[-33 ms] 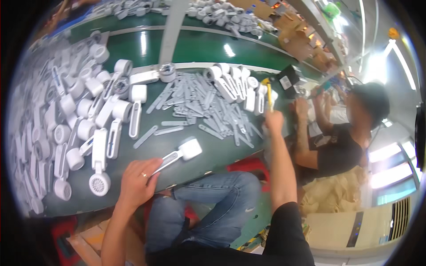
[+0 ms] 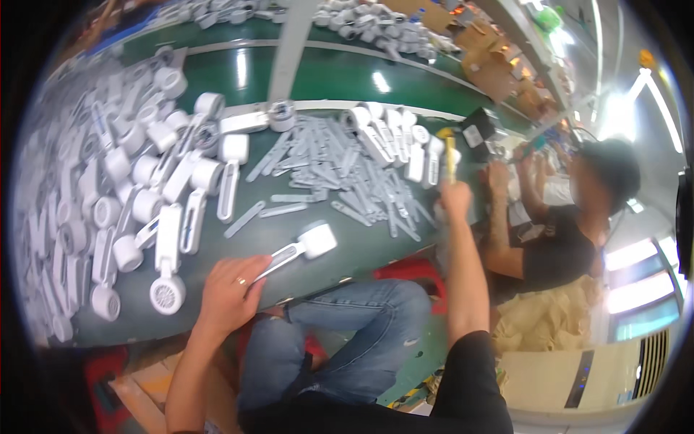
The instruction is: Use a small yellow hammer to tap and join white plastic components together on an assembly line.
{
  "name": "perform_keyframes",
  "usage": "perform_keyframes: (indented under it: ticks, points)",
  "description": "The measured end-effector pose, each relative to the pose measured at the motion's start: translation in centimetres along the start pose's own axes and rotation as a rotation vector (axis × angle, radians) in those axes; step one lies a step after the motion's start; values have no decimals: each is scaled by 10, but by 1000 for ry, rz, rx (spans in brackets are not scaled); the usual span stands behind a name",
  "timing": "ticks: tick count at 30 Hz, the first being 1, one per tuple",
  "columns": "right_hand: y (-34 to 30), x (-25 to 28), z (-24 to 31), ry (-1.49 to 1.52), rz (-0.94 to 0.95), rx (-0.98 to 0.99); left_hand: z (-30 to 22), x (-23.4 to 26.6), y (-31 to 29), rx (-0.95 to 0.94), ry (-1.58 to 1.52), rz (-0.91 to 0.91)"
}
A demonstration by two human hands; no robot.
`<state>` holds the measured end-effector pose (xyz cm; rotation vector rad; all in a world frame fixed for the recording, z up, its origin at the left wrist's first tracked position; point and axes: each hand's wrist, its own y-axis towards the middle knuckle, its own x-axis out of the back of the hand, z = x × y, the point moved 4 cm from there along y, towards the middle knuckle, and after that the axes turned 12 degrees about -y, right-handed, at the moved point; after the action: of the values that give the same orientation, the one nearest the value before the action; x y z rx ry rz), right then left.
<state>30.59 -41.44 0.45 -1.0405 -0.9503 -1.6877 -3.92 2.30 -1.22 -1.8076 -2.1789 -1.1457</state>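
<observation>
My left hand [image 2: 233, 293], a ring on one finger, is closed around the handle of a white handheld fan [image 2: 316, 241]. The fan lies low over the near part of the green table, its round head pointing away to the right. Off to the right, my right hand [image 2: 455, 201] grips the yellow handle of a hammer [image 2: 450, 159], held upright with its head at the top. Just beyond the hammer stands a row of white fans [image 2: 382, 137]. Between my hands and farther back spreads a pile of flat grey strips [image 2: 329, 163].
A large heap of white fans [image 2: 144, 173] covers the table's left side. A dark box [image 2: 477, 130] stands at the back right. Beside me on the right, a co-worker [image 2: 553, 242] sits with both arms over the table. More white parts [image 2: 383, 29] lie across the conveyor.
The whole scene has shifted slightly to the right in the picture. Both hands keep their hold, and nothing has been picked up or let go.
</observation>
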Motion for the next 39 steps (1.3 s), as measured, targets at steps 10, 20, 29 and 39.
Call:
perform_keyframes:
  ticks: [10,20,29,39]
  points:
    - [-106,97,0,573,-31,103,0,-6,4,-37,-93,56]
    - [-253,41,96,626,563,122,-39,67,-89,304,-270,-309]
    - [-261,-16,112,536,811,386,-25,231,-263,517,-94,-1210]
    - [-262,-28,104,578,848,367,70,460,-375,662,905,-1584]
